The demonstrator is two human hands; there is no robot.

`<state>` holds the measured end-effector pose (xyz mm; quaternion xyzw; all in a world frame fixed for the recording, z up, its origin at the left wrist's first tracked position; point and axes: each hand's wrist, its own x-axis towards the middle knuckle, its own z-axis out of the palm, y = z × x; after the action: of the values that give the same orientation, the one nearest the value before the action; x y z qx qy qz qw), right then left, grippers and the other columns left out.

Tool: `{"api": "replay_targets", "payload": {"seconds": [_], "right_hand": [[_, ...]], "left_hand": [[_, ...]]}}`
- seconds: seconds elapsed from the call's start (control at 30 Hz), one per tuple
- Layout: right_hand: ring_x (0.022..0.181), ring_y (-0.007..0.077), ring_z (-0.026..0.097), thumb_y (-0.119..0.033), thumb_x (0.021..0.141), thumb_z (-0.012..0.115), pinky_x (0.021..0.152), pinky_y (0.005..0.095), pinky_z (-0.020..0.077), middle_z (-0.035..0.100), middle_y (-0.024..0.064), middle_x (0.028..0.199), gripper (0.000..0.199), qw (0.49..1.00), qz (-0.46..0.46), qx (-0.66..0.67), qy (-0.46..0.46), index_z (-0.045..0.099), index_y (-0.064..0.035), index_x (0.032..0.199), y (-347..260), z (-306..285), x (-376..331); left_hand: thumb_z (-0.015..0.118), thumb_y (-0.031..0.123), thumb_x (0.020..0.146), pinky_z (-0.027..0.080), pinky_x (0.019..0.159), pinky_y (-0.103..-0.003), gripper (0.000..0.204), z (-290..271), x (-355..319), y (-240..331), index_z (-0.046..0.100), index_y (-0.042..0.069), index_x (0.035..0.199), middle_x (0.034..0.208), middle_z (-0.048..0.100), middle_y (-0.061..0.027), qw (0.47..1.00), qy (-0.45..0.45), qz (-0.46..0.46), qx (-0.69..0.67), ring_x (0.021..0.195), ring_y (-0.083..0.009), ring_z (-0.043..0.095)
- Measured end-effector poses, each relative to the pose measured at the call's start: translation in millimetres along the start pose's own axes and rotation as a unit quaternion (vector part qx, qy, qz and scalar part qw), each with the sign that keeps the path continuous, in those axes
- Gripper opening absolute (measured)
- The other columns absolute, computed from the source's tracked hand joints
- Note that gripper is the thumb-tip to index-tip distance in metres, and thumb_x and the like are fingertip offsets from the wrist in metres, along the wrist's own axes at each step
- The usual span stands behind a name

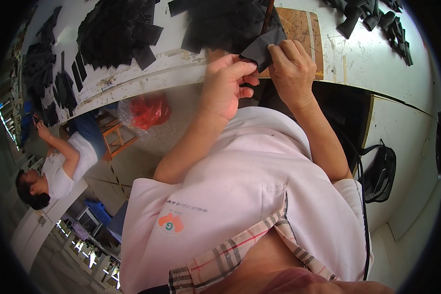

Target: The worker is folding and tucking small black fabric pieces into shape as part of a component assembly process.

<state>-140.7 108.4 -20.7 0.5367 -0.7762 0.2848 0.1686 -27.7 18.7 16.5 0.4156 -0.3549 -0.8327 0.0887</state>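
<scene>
A small piece of black fabric (259, 48) is held up at the table's front edge. My right hand (293, 68) is closed on its right side, thumb and fingertips pinching the cloth. My left hand (226, 84) has its thumb and forefinger together at the lower left corner of the same piece, the other fingers curled loosely. Just behind the fabric a thin brown rod (268, 17) stands up; its lower end is hidden by the cloth. A large heap of black fabric pieces (218, 24) lies right behind my hands.
Another black heap (115, 32) lies on the white table (166, 66) to the left. A brown board (306, 41) lies beside my right hand, and more black pieces (372, 19) are at the far right. A black bag (381, 174) hangs below. A co-worker (66, 159) sits at left.
</scene>
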Motion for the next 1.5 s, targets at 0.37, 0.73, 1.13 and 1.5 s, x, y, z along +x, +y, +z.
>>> {"api": "replay_targets", "payload": {"seconds": [0.37, 0.73, 1.13, 1.5], "right_hand": [[0.064, 0.0169, 0.048, -0.024, 0.052, 0.062, 0.054, 0.0274, 0.042, 0.044, 0.0015, 0.072, 0.025, 1.0, -0.022, -0.016, -0.008, 0.053, -0.0086, 0.069, -2, 1, -2], [0.063, 0.0232, 0.054, -0.043, 0.064, 0.067, 0.057, 0.0294, 0.0451, 0.054, 0.0086, 0.081, 0.048, 0.955, 0.124, 0.249, -0.102, 0.057, -0.0013, 0.086, -8, -14, -8], [0.058, 0.0267, 0.057, 0.0, 0.067, 0.06, 0.053, 0.0316, 0.0467, 0.055, 0.0109, 0.069, 0.008, 0.954, 0.152, 0.252, -0.048, 0.062, 0.0005, 0.075, -29, -6, 9], [0.06, 0.0065, 0.052, -0.005, 0.076, 0.061, 0.051, 0.0167, 0.0395, 0.059, 0.0019, 0.071, 0.005, 0.438, 0.481, 0.742, -0.16, 0.061, -0.0018, 0.08, -13, -2, 4]], "left_hand": [[0.053, 0.007, 0.073, 0.038, 0.042, -0.021, 0.01, -3, 7, -5, 0.055, 0.001, 0.08, 0.068, 0.056, -0.0052, 1.0, 0.029, 0.005, 0.005, 0.054, -0.0105, 0.052], [0.059, -0.001, 0.074, 0.035, 0.04, -0.015, 0.005, -9, 11, -14, 0.056, -0.002, 0.078, 0.063, 0.055, -0.0019, 0.955, 0.079, 0.221, 0.182, 0.048, -0.004, 0.047], [0.056, -0.002, 0.07, 0.045, 0.047, -0.024, 0.013, -4, 14, -26, 0.053, -0.001, 0.082, 0.068, 0.06, -0.0095, 0.84, 0.196, 0.394, 0.318, 0.052, -0.0111, 0.055], [0.053, -0.005, 0.065, 0.028, 0.038, -0.017, 0.026, -19, 11, 8, 0.05, -0.001, 0.091, 0.074, 0.053, -0.006, 0.994, -0.033, 0.099, 0.035, 0.048, -0.0034, 0.039]]}}
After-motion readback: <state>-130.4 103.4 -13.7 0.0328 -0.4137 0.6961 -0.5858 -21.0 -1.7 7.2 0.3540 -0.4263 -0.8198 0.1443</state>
